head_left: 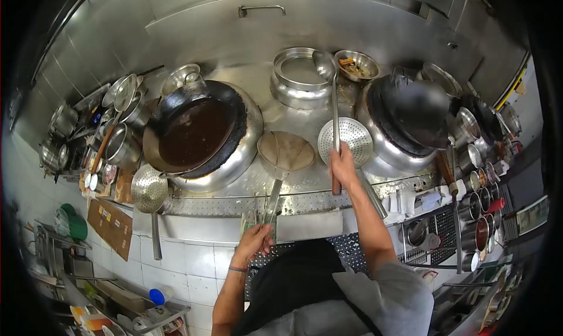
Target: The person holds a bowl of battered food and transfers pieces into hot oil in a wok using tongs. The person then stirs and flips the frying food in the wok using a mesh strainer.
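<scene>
My left hand [255, 242] is closed round the metal handle of a round fine-mesh strainer [285, 150], whose mesh lies over the steel cooktop between the two woks. In my right hand [343, 164] is a long-handled ladle [335, 110], gripped near its wooden end. The ladle's bowl points away from me, at the rim of a round steel pot [301, 92]. Behind the ladle handle lies a perforated skimmer [359, 137], its handle slanting toward the front edge. Dark liquid fills the left wok [153, 154]; the right wok [419, 116] is dark and partly blurred.
A second perforated skimmer [150, 189] hangs over the left front edge. Behind, a steel bowl [375, 72] holds brown pieces. Stacked pots [123, 145] crowd the left, and seasoning containers [469, 207] line the right. A faucet [262, 8] juts from the back wall.
</scene>
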